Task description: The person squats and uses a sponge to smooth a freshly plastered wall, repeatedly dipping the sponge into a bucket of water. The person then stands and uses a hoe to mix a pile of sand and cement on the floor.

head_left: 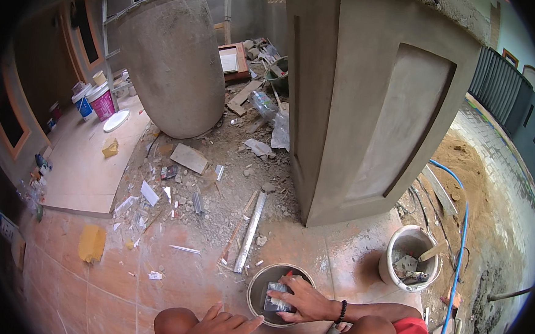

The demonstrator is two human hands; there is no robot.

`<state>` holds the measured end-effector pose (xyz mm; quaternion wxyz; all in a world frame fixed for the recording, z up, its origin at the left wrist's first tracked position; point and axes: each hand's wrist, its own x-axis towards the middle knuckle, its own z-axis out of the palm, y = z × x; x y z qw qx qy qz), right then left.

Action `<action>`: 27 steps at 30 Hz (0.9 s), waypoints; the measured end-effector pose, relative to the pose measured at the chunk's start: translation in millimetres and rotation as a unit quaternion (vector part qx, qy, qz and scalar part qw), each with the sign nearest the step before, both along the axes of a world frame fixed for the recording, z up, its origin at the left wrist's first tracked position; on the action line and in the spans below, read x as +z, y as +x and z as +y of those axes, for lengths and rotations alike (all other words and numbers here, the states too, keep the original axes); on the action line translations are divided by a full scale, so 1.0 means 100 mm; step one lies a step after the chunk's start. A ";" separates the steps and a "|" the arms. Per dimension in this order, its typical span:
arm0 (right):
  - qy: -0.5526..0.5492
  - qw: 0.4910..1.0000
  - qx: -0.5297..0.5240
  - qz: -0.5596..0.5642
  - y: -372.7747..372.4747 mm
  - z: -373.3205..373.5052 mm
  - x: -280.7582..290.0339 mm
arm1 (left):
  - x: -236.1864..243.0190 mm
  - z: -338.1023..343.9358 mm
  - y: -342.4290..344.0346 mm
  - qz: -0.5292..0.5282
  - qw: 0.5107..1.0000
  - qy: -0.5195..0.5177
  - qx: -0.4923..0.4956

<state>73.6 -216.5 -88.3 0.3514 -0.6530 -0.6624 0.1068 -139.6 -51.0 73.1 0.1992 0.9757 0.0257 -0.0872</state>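
Observation:
My right hand (299, 299), with a dark beaded bracelet at the wrist, reaches into a round pale-rimmed bucket (251, 293) on the floor in front of me. Its fingers grip a small grey rectangular block (273, 297) with pale smears; its exact kind is unclear. Something red (290, 273) shows beside the fingertips. Near my left knee, my left hand (221, 331) has its fingers stretched out and holds nothing visible. That hand is apart from the bucket's left side.
A plastered pillar (369, 112) rises ahead. To the right stand a white bucket (387, 266) with tools inside and a blue hose (464, 234). A metal strip (250, 232), a yellow sponge-like block (92, 244) and rubble lie on the floor. A large rounded vessel (170, 63) stands behind.

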 end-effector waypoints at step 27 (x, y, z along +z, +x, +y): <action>0.283 0.806 -0.466 -0.230 1.73 0.23 1.19 | 0.19 0.23 0.21 0.037 0.997 -0.070 -0.016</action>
